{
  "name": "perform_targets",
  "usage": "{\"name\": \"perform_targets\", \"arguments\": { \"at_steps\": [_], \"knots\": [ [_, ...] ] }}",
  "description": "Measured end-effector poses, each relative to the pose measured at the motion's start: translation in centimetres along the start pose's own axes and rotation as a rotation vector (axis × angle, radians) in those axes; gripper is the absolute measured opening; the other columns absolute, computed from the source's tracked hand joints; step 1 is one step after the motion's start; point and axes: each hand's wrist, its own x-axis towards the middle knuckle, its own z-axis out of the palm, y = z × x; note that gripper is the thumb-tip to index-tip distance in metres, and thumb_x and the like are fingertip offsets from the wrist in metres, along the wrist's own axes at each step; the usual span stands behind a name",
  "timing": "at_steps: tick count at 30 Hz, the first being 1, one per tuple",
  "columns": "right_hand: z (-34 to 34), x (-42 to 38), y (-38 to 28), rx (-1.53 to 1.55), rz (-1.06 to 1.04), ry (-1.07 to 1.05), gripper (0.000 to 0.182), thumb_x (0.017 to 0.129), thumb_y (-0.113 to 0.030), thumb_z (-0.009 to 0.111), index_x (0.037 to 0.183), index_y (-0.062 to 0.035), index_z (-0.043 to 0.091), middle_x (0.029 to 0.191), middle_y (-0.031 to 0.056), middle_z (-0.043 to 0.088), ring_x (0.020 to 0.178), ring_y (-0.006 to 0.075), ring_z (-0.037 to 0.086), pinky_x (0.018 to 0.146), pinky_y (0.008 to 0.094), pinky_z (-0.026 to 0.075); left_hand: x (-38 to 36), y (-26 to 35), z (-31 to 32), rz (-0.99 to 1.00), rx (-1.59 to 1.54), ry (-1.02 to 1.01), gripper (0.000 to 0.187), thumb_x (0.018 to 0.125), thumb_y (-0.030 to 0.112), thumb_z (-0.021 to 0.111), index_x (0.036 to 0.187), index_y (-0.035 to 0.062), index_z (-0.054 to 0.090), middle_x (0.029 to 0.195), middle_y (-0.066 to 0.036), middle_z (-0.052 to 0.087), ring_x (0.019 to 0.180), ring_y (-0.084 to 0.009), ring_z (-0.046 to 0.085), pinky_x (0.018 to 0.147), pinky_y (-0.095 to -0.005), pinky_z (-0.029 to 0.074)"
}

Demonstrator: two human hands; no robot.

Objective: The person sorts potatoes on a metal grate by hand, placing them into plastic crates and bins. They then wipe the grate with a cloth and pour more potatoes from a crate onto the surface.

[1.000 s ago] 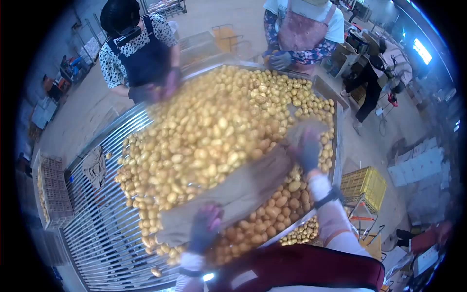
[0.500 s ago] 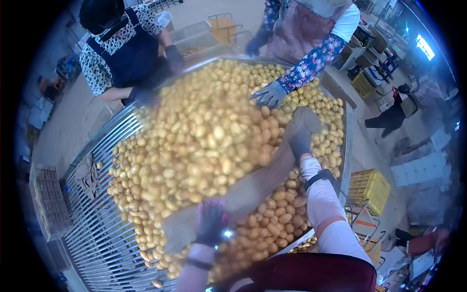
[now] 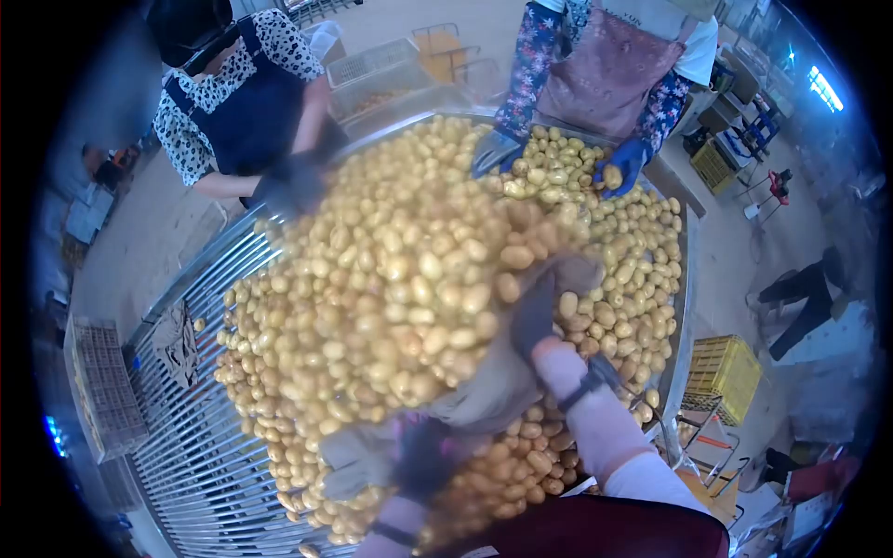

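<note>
A large heap of potatoes (image 3: pixel 400 270) covers much of a metal table with slatted bars (image 3: pixel 205 446). A grey-brown cloth (image 3: pixel 488 395) lies bunched across the near side of the heap. My right hand (image 3: pixel 535 321), in a dark glove, grips the cloth near its upper right end. At its lower left part, my left hand (image 3: pixel 425 456), gloved in dark and pink, is closed on the cloth; its fingers are partly blurred.
Across the heap, a co-worker in a dark apron (image 3: pixel 256 121) leans in at the left. Another, in a brownish apron (image 3: pixel 609 70), holds a potato. A crumpled cloth (image 3: pixel 175 344) lies on the bars. Crates (image 3: pixel 104 391) stand left, a yellow crate (image 3: pixel 724 377) right.
My right hand has moved left and down with the cloth, which is now more bunched. My left hand has shifted slightly down and right. The far-right co-worker's hands have separated, one now holding a potato.
</note>
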Motion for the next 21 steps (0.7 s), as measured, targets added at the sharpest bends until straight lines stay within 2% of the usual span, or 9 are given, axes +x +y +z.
{"name": "perform_targets", "arguments": {
  "at_steps": [1, 3, 4, 5, 9, 13, 16, 18, 21],
  "knots": [
    [-0.5, 2.0, 0.0, 0.283, 0.015, -0.016, 0.051, 0.098, -0.019, 0.047, 0.144, 0.0020, 0.043, 0.147, 0.0195, 0.043, 0.137, 0.0360, 0.037, 0.112, 0.0468, 0.029, 0.1, -0.2, 0.0, 0.026, 0.030, -0.001, 0.052, 0.091, 0.028, 0.055, 0.132, -0.0048, 0.054, 0.138, -0.033, 0.049, 0.139, -0.0529, 0.034, 0.120, -0.0640, 0.017],
    [-1.8, 4.6, 1.2, 1.761, -0.066, 0.082, 0.041, 0.105, -0.029, 0.043, 0.139, -0.0077, 0.049, 0.135, 0.0082, 0.054, 0.124, 0.0207, 0.051, 0.095, 0.0380, 0.047, 0.7, -0.1, 0.1, 0.030, -0.011, 0.053, 0.046, 0.093, 0.028, 0.055, 0.131, 0.0017, 0.057, 0.133, -0.027, 0.055, 0.132, -0.0489, 0.045, 0.117, -0.0663, 0.020],
    [-2.4, 5.7, 1.5, 1.931, -0.098, 0.101, 0.041, 0.105, -0.029, 0.043, 0.139, -0.0076, 0.050, 0.134, 0.0084, 0.055, 0.124, 0.0211, 0.052, 0.094, 0.0381, 0.047, 0.6, 0.0, 0.2, 0.025, -0.036, 0.077, 0.043, 0.094, 0.027, 0.055, 0.130, 0.0050, 0.059, 0.131, -0.024, 0.057, 0.129, -0.0470, 0.050, 0.116, -0.0675, 0.022],
    [-2.8, 6.5, 1.6, 1.917, -0.108, 0.132, 0.041, 0.105, -0.029, 0.043, 0.139, -0.0075, 0.050, 0.134, 0.0087, 0.055, 0.123, 0.0214, 0.052, 0.094, 0.0382, 0.047, 0.6, -0.2, 0.4, 0.006, -0.050, 0.042, 0.041, 0.094, 0.027, 0.054, 0.129, 0.0056, 0.059, 0.129, -0.022, 0.059, 0.128, -0.0467, 0.050, 0.116, -0.0677, 0.022],
    [-2.8, 5.9, -0.2, 0.686, -0.081, 0.300, 0.040, 0.104, -0.028, 0.045, 0.137, -0.0071, 0.050, 0.133, 0.0099, 0.056, 0.119, 0.0228, 0.054, 0.093, 0.0387, 0.048, 0.4, -1.4, 2.8, -0.016, -0.151, -0.071, 0.034, 0.095, 0.026, 0.054, 0.123, 0.0073, 0.059, 0.122, -0.018, 0.062, 0.124, -0.0462, 0.052, 0.115, -0.0682, 0.022],
    [-1.0, -3.9, -3.6, 0.647, -0.427, 0.449, 0.039, 0.103, -0.028, 0.047, 0.136, -0.0067, 0.051, 0.131, 0.0110, 0.056, 0.116, 0.0242, 0.056, 0.091, 0.0391, 0.049, 0.9, -0.5, 1.4, -0.010, 0.008, -0.126, 0.029, 0.096, 0.029, 0.056, 0.117, 0.0096, 0.058, 0.115, -0.013, 0.064, 0.121, -0.0369, 0.054, 0.109, -0.0621, 0.032],
    [-2.1, -8.6, -5.4, 0.577, -0.540, 0.478, 0.039, 0.102, -0.027, 0.048, 0.135, -0.0064, 0.051, 0.130, 0.0119, 0.057, 0.113, 0.0253, 0.058, 0.090, 0.0395, 0.050, 2.7, 2.5, -2.2, -0.195, -0.380, 0.010, 0.029, 0.097, 0.030, 0.056, 0.118, 0.0096, 0.060, 0.109, -0.013, 0.064, 0.108, -0.0344, 0.059, 0.100, -0.0564, 0.039],
    [-2.1, -6.6, -6.2, 0.584, -0.529, 0.424, 0.039, 0.102, -0.027, 0.049, 0.134, -0.0062, 0.052, 0.130, 0.0124, 0.057, 0.111, 0.0260, 0.059, 0.090, 0.0397, 0.050, 3.1, 4.3, -4.5, -0.330, -0.628, 0.083, 0.030, 0.097, 0.030, 0.056, 0.118, 0.0096, 0.061, 0.105, -0.013, 0.064, 0.099, -0.0327, 0.061, 0.093, -0.0526, 0.044],
    [-1.6, -1.2, -6.8, 0.636, -0.442, 0.338, 0.038, 0.101, -0.026, 0.051, 0.133, -0.0059, 0.052, 0.129, 0.0133, 0.058, 0.109, 0.0270, 0.060, 0.089, 0.0400, 0.051, -0.2, -0.7, 3.0, -0.115, -0.304, -0.039, 0.032, 0.097, 0.026, 0.057, 0.123, 0.0091, 0.059, 0.100, -0.013, 0.065, 0.092, -0.0329, 0.064, 0.087, -0.0483, 0.048]
  ]
}}
